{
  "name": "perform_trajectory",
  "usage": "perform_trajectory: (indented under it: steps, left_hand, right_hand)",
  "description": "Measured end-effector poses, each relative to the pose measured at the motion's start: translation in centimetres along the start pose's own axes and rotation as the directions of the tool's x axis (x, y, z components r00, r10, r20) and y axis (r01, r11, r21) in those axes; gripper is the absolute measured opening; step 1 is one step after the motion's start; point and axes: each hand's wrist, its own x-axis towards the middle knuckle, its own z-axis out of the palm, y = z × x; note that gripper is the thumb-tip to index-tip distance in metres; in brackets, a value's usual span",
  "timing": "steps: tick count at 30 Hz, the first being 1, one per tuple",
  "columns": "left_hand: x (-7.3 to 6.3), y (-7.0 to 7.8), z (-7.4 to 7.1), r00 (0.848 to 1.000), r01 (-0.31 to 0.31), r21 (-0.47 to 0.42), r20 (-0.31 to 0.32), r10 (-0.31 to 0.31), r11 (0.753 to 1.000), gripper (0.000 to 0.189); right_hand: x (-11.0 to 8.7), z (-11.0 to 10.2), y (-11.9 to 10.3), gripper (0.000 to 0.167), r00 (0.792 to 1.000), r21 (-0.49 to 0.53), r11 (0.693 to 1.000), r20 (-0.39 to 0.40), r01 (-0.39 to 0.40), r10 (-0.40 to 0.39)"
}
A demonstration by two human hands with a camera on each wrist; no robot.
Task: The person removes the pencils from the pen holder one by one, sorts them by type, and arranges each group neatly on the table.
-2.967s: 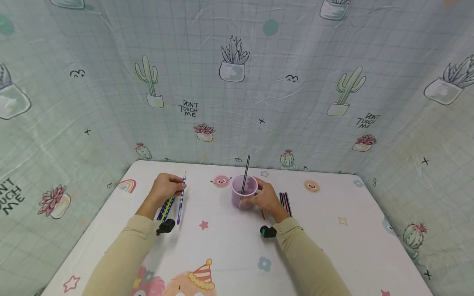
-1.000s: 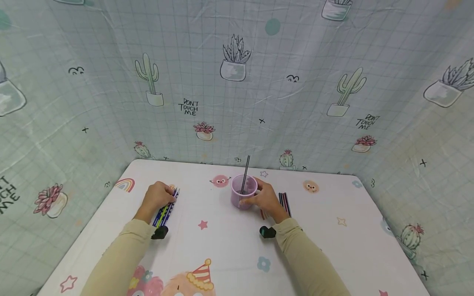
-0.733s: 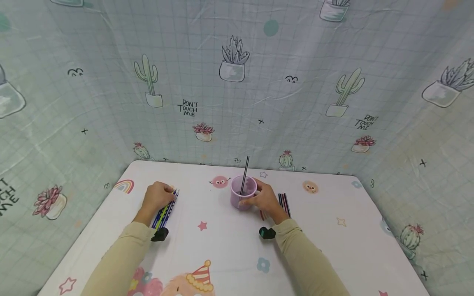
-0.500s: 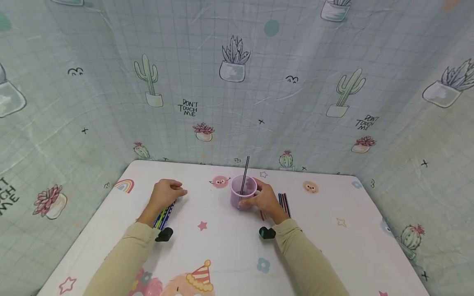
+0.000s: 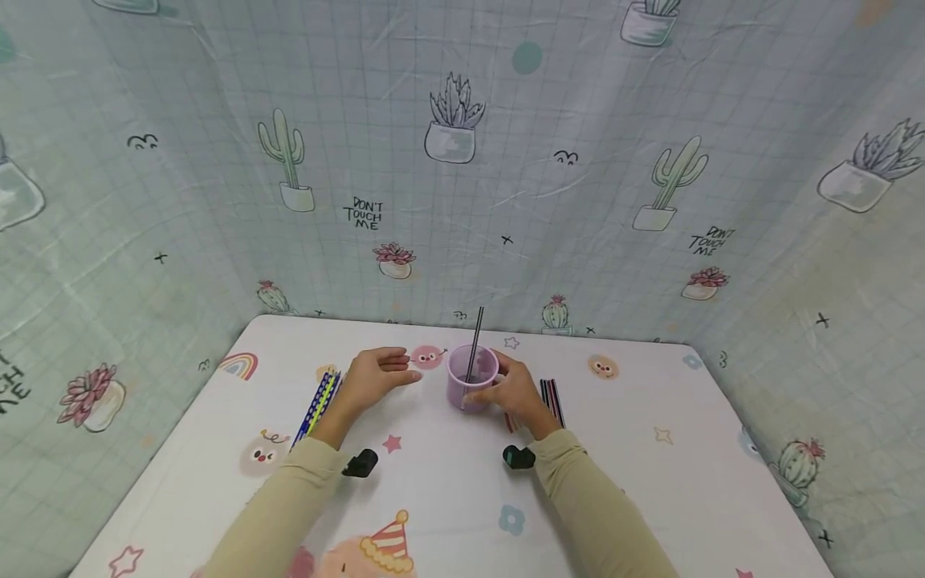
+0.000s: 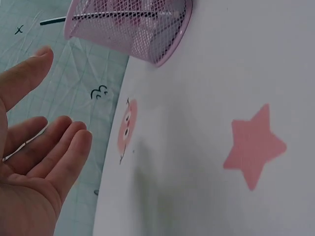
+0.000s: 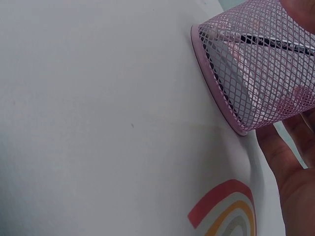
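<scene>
My right hand (image 5: pixel 516 393) holds a pink mesh pencil cup (image 5: pixel 457 395) from its right side, fingers and thumb curved around the wall. The cup (image 7: pixel 266 73) stands upright on the table. A thin dark pencil (image 5: pixel 478 331) leans in it and sticks out above the rim; the left wrist view also shows this dark pencil (image 6: pixel 51 21). My left hand (image 5: pixel 372 379) is apart from the cup, to its left, with nothing in it. In the left wrist view the left hand (image 6: pixel 42 162) has its fingers extended and thumb spread.
Beside my left wrist lies a row of blue patterned and yellow-green pencils (image 5: pixel 315 408), partly covered by the forearm. Several dark and red pencils (image 5: pixel 552 399) lie right of my right hand. A patterned cloth (image 5: pixel 455 209) hangs behind the white table (image 5: pixel 448 482).
My left hand has laid a blue patterned pencil beside the others on the left, let go, and moved right toward the cup. The right hand keeps its hold on the cup.
</scene>
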Motion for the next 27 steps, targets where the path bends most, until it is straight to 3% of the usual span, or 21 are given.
perform_trajectory:
  steps: [9,15,27]
  left_hand:
    - [0.5,1.0,3.2,0.998,-0.049,-0.071,0.03,0.051,0.996,0.077]
    - [0.7,1.6,4.8,0.992,-0.111,-0.109,0.046,0.116,0.988,0.082]
    - [0.5,2.2,8.0,0.987,-0.148,-0.035,0.061,0.15,0.988,0.105]
  right_hand:
    - [-0.1,0.2,0.0,0.092,1.0,-0.026,1.0,-0.01,0.011,-0.011]
    - [0.0,0.1,0.0,0.092,1.0,-0.04,0.999,-0.012,0.015,-0.016]
    - [-0.3,0.1,0.4,0.086,0.999,-0.009,0.999,-0.001,0.045,-0.045]
